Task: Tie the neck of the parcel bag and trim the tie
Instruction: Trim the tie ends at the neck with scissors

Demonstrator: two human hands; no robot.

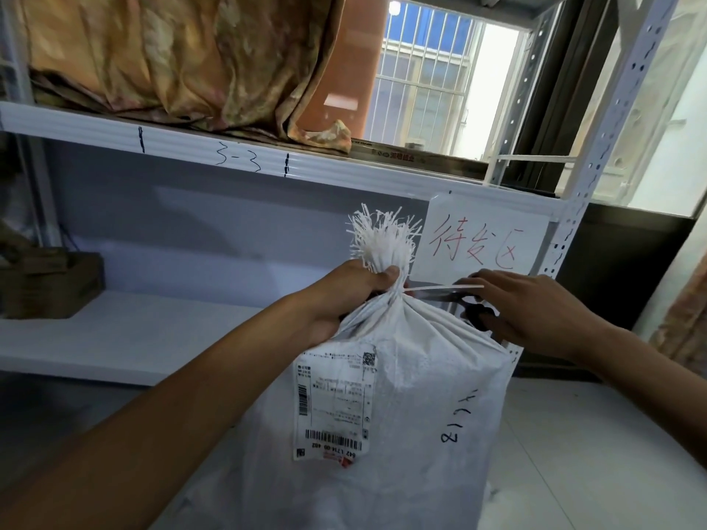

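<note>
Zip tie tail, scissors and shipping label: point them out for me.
zip tie tail point(443, 288), head view, mid-length of the strip.
scissors point(432, 295), head view, on the blade.
shipping label point(336, 399), head view, centre of the sheet.

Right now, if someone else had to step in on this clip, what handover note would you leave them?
Left hand: grip closed around the gathered neck of the white parcel bag, just under its frayed top.
Right hand: holds dark-handled scissors, blades reaching toward the neck, alongside the tie's tail.
Cable tie: already cinched around the neck; its long white tail sticks out to the right, uncut.
Done: neck tied.
Left: snip the tail close to the neck, then put the scissors down.
</note>
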